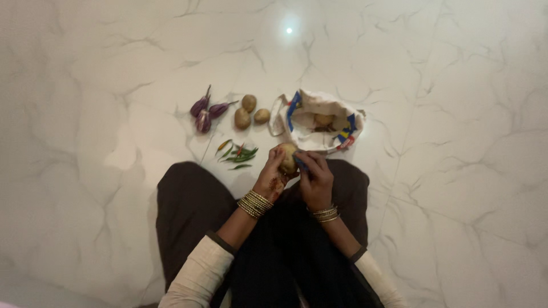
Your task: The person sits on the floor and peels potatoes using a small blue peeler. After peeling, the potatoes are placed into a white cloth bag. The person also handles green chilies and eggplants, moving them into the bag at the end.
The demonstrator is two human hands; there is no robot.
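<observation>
My left hand (273, 175) holds a brown potato (287, 159) up in front of me, fingers wrapped round it. My right hand (315, 177) is closed on a small blue-handled tool (299, 163) pressed against the potato's right side; the tool's kind is hard to tell. Both wrists carry gold bangles. I sit cross-legged in dark clothes on a white marble floor.
Three loose potatoes (250, 112) lie ahead on the floor, with small purple aubergines (204, 112) to their left. Green and red chillies (238, 154) lie just left of my hands. An open white cloth bag (319, 108) with a potato inside sits ahead right.
</observation>
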